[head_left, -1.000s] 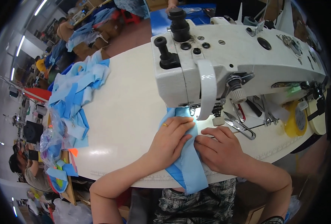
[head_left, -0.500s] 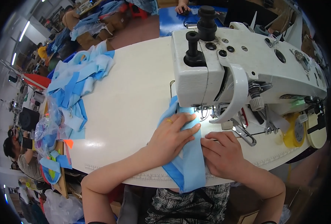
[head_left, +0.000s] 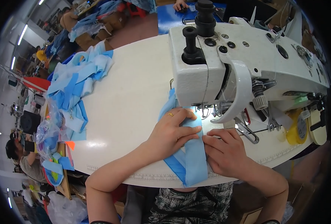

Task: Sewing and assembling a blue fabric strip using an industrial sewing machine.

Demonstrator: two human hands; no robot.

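Observation:
My left hand point(head_left: 174, 132) rests on a light blue fabric strip point(head_left: 196, 162), its slightly bent fingers pressing down close beside the lit needle area. A darker blue layer shows along the strip's left side. My right hand point(head_left: 226, 153) has curled fingers gripping the strip's right edge; its thumb is mostly hidden. Both are just below the head of a white sewing machine point(head_left: 189, 84). The far part of the strip runs up left of the presser foot point(head_left: 205, 112), whose contact with the fabric I cannot make out clearly.
A pile of blue fabric pieces point(head_left: 72, 84) lies left on the white table point(head_left: 124, 93). Scissors point(head_left: 247, 132), wrenches point(head_left: 273, 123) and yellow tape point(head_left: 296, 127) sit right. A co-worker point(head_left: 29, 160) is at far left; another person's hand point(head_left: 180, 6) is beyond the machine.
The strip has shifted away from me along the machine, with both hands staying on it. My left fingers have bent a little. The camera's view has shifted, putting the machine farther right.

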